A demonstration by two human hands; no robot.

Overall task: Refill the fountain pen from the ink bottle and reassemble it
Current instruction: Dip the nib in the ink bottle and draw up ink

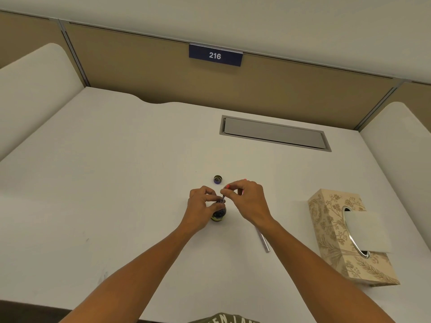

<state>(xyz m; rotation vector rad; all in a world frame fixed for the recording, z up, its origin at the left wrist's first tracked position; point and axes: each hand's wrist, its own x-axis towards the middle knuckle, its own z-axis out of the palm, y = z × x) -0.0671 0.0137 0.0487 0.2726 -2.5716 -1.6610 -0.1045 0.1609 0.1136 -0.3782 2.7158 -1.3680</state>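
At a white office desk, I am steadying the small dark glass ink bottle with my left hand, its fingers curled around the bottle's neck and shoulder so that it cannot tip while it stands open. My right hand is pinching the thin dark pen section between thumb and forefinger, holding it nearly upright over the bottle's mouth, presumably so the nib end is dipping into the ink; whether the tip is actually submerged I cannot tell. The bottle's small round cap is lying open side up just beyond the hands, out of the working space yet within reach. The slim silver metal pen barrel is resting on the desk under my right forearm, set aside for reassembly. A beige floral-patterned tissue box is standing to the right, a sheet sticking out, probably ready for wiping the nib afterwards.
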